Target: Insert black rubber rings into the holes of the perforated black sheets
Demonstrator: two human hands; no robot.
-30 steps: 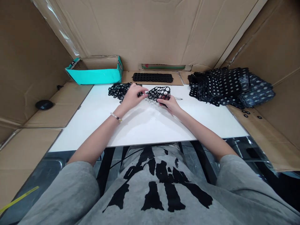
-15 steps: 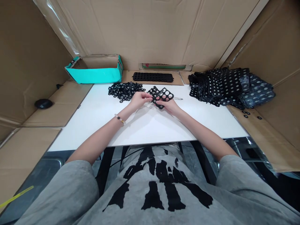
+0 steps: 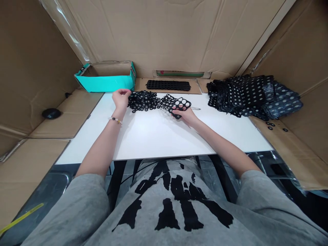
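My right hand (image 3: 188, 116) grips a small black perforated sheet (image 3: 185, 101) with large round holes, the thumb lying across its front. Just left of that sheet lies a heap of black pieces with round holes (image 3: 167, 101). My left hand (image 3: 121, 98) is at the left edge of a pile of small black rings (image 3: 143, 100). Its thumb and fingertips are pressed together in a pinch, and whatever is between them is too small to make out.
A turquoise-fronted cardboard box (image 3: 105, 83) stands at the back left. Behind the pile lies a long black perforated strip (image 3: 168, 85). Stacked black perforated sheets (image 3: 252, 95) fill the back right, with a few loose rings (image 3: 270, 128) nearby. A white pen (image 3: 196, 108) lies beside my right hand.
My left hand has moved left, away from the sheet in my right hand, to the far side of the ring pile. My right hand keeps its hold in nearly the same place.
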